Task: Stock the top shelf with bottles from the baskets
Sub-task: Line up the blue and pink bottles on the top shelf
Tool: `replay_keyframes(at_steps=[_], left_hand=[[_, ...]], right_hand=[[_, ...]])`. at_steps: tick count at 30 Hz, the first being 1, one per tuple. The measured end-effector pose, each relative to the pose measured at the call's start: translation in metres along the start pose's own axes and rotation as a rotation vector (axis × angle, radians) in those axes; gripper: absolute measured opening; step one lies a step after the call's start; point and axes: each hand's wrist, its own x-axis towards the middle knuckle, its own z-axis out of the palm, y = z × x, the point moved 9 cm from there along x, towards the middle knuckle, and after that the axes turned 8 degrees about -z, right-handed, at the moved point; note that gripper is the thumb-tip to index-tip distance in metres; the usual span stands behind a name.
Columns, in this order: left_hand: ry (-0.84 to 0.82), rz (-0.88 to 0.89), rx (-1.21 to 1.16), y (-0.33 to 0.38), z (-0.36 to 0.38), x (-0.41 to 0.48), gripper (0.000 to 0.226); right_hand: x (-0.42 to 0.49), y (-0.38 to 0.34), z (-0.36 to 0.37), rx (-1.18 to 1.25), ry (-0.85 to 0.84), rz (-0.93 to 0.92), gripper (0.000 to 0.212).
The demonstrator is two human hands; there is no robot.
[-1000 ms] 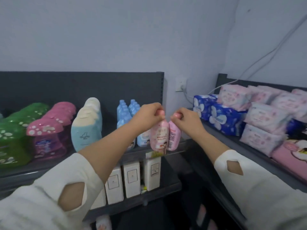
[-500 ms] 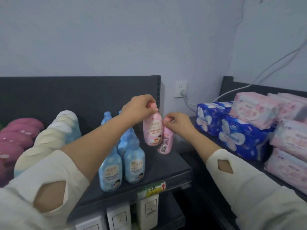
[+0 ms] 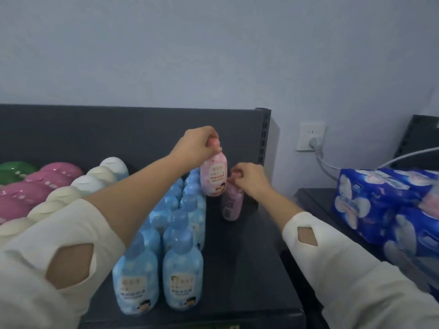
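Pink bottle hung by its cap from the left hand, fingers closed around it, above the top shelf. The right hand pinched a second pink bottle's cap beside blue bottles.

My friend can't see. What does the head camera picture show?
Two hands each hold a pink bottle by its cap over a dark top shelf: the left hand lifts one pink bottle, the right hand sets another down beside rows of blue bottles.
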Motion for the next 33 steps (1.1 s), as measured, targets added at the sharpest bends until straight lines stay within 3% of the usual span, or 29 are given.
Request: replay_keyframes(at_steps=[14,19,29,33], left_hand=[[-0.256,0.033,0.353,-0.018,0.079,0.056,0.012],[-0.358,0.044,0.487,-0.028,0.105,0.056,0.017],[-0.342,0.065,0.528,-0.031,0.110,0.061,0.012],[-0.350,0.075,0.443,-0.037,0.108,0.060,0.033]], right_hand=[[0.025,0.031,0.005,0.105,-0.022,0.018,0.021],[0.025,0.037,0.001,0.086,-0.050,0.030,0.021],[0.020,0.032,0.009,0.107,-0.118,-0.030,0.025],[0.017,0.032,0.004,0.157,-0.116,0.011,0.020]])
